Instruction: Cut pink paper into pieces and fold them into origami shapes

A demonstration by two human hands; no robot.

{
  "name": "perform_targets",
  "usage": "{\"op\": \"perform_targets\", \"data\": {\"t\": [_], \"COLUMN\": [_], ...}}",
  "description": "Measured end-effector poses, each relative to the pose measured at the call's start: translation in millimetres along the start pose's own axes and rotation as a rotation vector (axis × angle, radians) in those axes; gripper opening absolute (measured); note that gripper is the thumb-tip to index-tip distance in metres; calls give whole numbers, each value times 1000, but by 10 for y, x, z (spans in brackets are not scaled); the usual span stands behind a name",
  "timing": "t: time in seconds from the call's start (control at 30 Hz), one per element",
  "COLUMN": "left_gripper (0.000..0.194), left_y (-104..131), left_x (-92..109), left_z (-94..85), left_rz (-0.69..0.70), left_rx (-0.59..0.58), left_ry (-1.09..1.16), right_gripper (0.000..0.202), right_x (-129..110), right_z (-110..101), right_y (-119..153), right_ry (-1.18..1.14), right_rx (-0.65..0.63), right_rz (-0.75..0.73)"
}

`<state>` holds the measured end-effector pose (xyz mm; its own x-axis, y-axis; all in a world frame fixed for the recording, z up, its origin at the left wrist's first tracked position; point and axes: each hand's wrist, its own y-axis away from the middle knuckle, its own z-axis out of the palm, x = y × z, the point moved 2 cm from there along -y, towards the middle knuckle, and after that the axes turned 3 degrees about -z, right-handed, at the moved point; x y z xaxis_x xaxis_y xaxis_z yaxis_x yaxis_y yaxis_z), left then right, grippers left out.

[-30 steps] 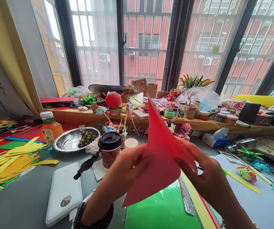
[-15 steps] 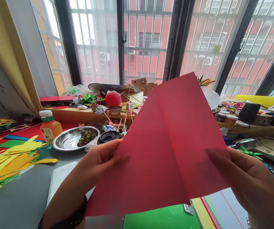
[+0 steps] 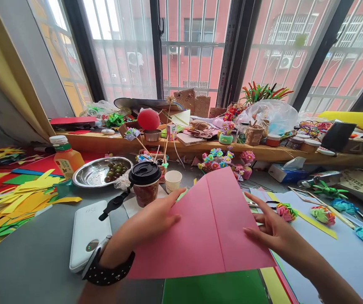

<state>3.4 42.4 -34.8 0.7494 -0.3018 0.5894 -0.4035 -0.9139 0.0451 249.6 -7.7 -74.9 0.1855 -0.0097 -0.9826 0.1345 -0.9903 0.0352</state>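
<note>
A pink-red sheet of paper (image 3: 197,228) with a crease running down it is tilted above a green sheet (image 3: 216,289). My left hand (image 3: 156,219), with a dotted black watch strap on the wrist, grips the sheet's left edge between thumb and fingers. At the right edge, my right hand (image 3: 272,228) has its thumb on the paper's face, the index finger stretched out beside the edge and the other fingers partly behind it.
Left of the sheet are a white power bank (image 3: 89,232), a lidded cup (image 3: 145,183), a steel plate of grapes (image 3: 88,173) and yellow paper strips (image 3: 13,207). Crumpled paper flowers (image 3: 322,215) lie on white paper at right. A cluttered sill (image 3: 181,145) runs behind.
Both hands have lowered the red sheet toward the table, and it is tilted flatter. My right hand's fingers have spread. The lidded cup and the flowers behind have come into view.
</note>
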Motion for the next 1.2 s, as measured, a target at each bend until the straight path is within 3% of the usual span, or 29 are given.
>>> {"op": "perform_targets", "data": {"t": [0.07,0.13,0.2,0.27,0.37,0.47,0.57,0.7,0.8,0.93,1.2], "left_gripper": [56,49,46,45,51,51,52,55,58,60,58], "left_y": [-11,2,-2,-16,-32,-15,25,55,64,89,105], "left_x": [-42,-54,-41,-51,-156,-246,-253,-228,-226,-221,-199], "left_z": [282,574,916,1221,1488,1546,1525,1514,1519,1502,1457], "left_rz": [-118,-256,-130,129,317,341,332,320,330,334,289], "left_rx": [12,189,168,104,51,41,14,1,0,-14,-66], "left_ry": [-245,-529,-640,-582,-513,-475,-457,-435,-429,-425,-384], "right_gripper": [75,73,72,73,67,46,33,48,57,53,44], "right_x": [262,507,699,804,812,760,777,920,954,846,945], "right_z": [67,147,212,242,176,10,-122,-119,-64,23,81], "right_y": [6,18,24,22,16,25,53,96,100,71,43], "right_ry": [72,117,161,149,98,279,622,897,935,951,1317], "right_rx": [-16,12,69,111,179,219,189,-2,-92,-176,-151], "right_rz": [15,44,69,52,-17,-84,-213,-343,-351,-432,-775]}}
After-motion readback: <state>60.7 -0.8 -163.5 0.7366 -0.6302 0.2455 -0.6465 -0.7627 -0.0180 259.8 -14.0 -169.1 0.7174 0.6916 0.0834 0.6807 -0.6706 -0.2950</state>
